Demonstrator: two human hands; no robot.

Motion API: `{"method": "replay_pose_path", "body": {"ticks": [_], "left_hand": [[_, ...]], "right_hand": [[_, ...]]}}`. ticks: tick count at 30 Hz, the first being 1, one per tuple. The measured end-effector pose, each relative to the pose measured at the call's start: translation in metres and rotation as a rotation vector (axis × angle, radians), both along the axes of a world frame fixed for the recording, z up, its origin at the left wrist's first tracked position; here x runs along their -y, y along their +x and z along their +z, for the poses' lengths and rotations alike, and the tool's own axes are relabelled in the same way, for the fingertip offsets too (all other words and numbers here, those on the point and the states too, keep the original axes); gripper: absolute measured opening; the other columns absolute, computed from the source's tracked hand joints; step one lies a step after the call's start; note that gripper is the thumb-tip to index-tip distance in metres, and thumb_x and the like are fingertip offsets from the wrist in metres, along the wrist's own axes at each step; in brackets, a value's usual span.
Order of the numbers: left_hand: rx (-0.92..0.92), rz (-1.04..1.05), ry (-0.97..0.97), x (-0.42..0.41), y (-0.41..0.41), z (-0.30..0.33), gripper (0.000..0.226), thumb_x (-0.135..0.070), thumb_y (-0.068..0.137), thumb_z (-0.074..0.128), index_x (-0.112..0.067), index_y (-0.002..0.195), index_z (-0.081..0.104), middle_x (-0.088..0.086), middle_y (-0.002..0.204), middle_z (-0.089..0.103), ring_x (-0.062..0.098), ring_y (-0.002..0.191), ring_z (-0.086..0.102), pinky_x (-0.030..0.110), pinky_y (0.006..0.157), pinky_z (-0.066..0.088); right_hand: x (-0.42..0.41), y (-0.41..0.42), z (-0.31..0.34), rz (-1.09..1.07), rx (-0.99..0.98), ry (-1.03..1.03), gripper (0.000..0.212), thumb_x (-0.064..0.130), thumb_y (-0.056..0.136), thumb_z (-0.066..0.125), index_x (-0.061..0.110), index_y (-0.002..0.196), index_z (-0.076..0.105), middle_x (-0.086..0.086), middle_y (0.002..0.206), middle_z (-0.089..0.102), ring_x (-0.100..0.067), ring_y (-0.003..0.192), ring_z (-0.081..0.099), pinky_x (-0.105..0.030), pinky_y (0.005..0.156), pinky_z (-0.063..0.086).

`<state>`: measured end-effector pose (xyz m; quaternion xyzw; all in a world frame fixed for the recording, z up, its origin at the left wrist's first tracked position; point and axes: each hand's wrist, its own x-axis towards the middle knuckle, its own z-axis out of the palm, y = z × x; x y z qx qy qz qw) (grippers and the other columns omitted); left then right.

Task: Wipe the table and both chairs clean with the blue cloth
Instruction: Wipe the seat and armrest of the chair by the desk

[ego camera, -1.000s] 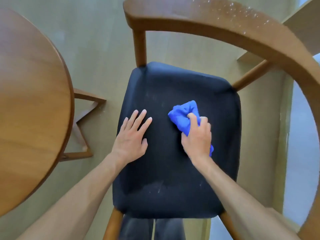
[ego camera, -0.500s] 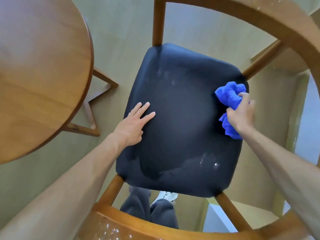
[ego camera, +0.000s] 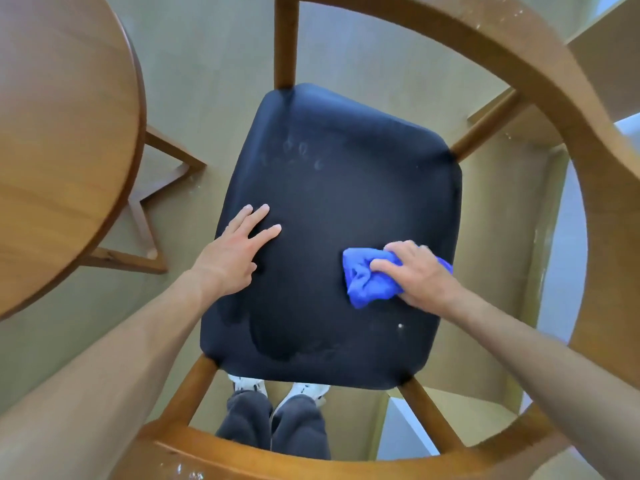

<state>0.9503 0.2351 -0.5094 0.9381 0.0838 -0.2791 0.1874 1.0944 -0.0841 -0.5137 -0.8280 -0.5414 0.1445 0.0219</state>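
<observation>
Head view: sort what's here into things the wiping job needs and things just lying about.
Part of the job:
- blue cloth, gripped by the right hand
- black chair seat, with the left hand flat on it
- wooden chair frame, white specks on it
- round wooden table

Not part of it:
- white shoes
- floor

Domestic dining corner, most likely a home. Round tabletop of warm brown wood grain (ego camera: 62, 140) at left, standing on an angled wooden base (ego camera: 152, 216). Beside it a wooden armchair with curved hoop frame (ego camera: 540, 84) and a dark navy upholstered seat pad (ego camera: 332, 188). Pale olive-beige smooth floor (ego camera: 214, 57) beneath. Light wood panelling or low cabinetry (ego camera: 602, 46) at the right edge. Person in dark grey sweatpants (ego camera: 273, 427) and white sneakers (ego camera: 308, 389), casual indoor wear.
</observation>
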Motion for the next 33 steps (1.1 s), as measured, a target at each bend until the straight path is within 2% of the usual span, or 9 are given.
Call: {"method": "replay_pose_path", "body": {"ticks": [2,4,9,12,14,19,21,28,33], "left_hand": [[0.003,0.000,0.001,0.001,0.000,-0.001,0.077,-0.008,0.093,0.056,-0.035,0.152,0.015,-0.012,0.160,-0.016,0.013,0.148,-0.015,0.031,0.099,0.047],[0.006,0.006,0.002,0.002,0.000,0.000,0.077,-0.008,0.092,0.056,-0.035,0.152,0.015,-0.011,0.160,-0.015,0.013,0.148,-0.015,0.030,0.096,0.048],[0.002,0.015,-0.007,0.002,0.000,0.001,0.077,-0.008,0.092,0.056,-0.034,0.152,0.016,-0.010,0.160,-0.016,0.014,0.148,-0.015,0.030,0.103,0.041],[0.005,0.013,-0.002,0.001,0.000,0.002,0.077,-0.008,0.093,0.056,-0.034,0.152,0.016,-0.010,0.160,-0.016,0.015,0.148,-0.015,0.028,0.105,0.038],[0.010,0.018,-0.005,0.002,0.001,0.003,0.076,-0.008,0.093,0.056,-0.035,0.152,0.016,-0.010,0.160,-0.015,0.014,0.148,-0.015,0.029,0.103,0.041],[0.012,0.026,-0.006,0.002,0.000,0.003,0.076,-0.007,0.092,0.057,-0.035,0.152,0.018,-0.011,0.161,-0.014,0.014,0.148,-0.014,0.030,0.097,0.045],[0.007,0.023,-0.005,0.002,0.001,0.003,0.076,-0.007,0.092,0.056,-0.035,0.152,0.018,-0.011,0.160,-0.014,0.014,0.148,-0.014,0.030,0.099,0.044],[-0.005,-0.001,0.003,-0.002,0.002,0.004,0.077,-0.011,0.092,0.059,-0.035,0.152,0.017,-0.011,0.160,-0.013,0.014,0.148,-0.013,0.033,0.100,0.045],[-0.022,-0.023,0.000,-0.009,0.007,0.006,0.077,-0.015,0.089,0.065,-0.035,0.150,0.023,-0.011,0.160,-0.006,0.014,0.148,-0.007,0.036,0.094,0.049]], "right_hand": [[0.019,0.016,0.003,-0.510,-0.093,0.032,0.059,0.002,0.065,0.076,0.024,0.113,0.051,-0.013,0.109,0.051,-0.036,0.088,0.055,-0.040,0.068,0.050],[0.023,-0.003,0.003,-0.718,-0.151,0.048,0.054,0.001,0.066,0.074,0.017,0.113,0.054,-0.013,0.109,0.048,-0.036,0.092,0.053,-0.042,0.073,0.050],[0.042,-0.104,0.014,-0.002,-0.261,-0.234,0.064,0.012,0.042,0.072,0.027,0.099,0.047,-0.005,0.099,0.050,-0.026,0.078,0.053,-0.034,0.057,0.046],[0.039,-0.082,0.019,0.349,-0.300,-0.348,0.057,0.006,0.054,0.068,0.026,0.102,0.045,-0.007,0.103,0.049,-0.026,0.083,0.050,-0.036,0.061,0.046],[0.035,-0.041,0.018,0.375,-0.254,-0.337,0.054,0.003,0.059,0.068,0.026,0.101,0.042,-0.008,0.101,0.048,-0.027,0.081,0.049,-0.037,0.060,0.046],[0.041,0.014,0.021,-0.616,-0.266,-0.188,0.053,-0.001,0.068,0.066,0.025,0.109,0.047,0.000,0.109,0.037,-0.025,0.089,0.048,-0.028,0.060,0.043],[0.030,-0.014,0.021,-0.805,-0.203,-0.145,0.046,-0.003,0.071,0.059,0.020,0.109,0.048,-0.003,0.107,0.036,-0.028,0.091,0.047,-0.032,0.066,0.046],[-0.033,-0.144,0.011,0.083,-0.353,-0.158,0.056,0.009,0.051,0.073,0.026,0.098,0.050,-0.002,0.096,0.048,-0.022,0.075,0.046,-0.031,0.054,0.041],[-0.146,-0.173,-0.002,0.040,-0.118,0.062,0.043,0.001,0.063,0.051,0.022,0.100,0.057,-0.009,0.098,0.057,-0.026,0.072,0.045,-0.033,0.055,0.034]]}}
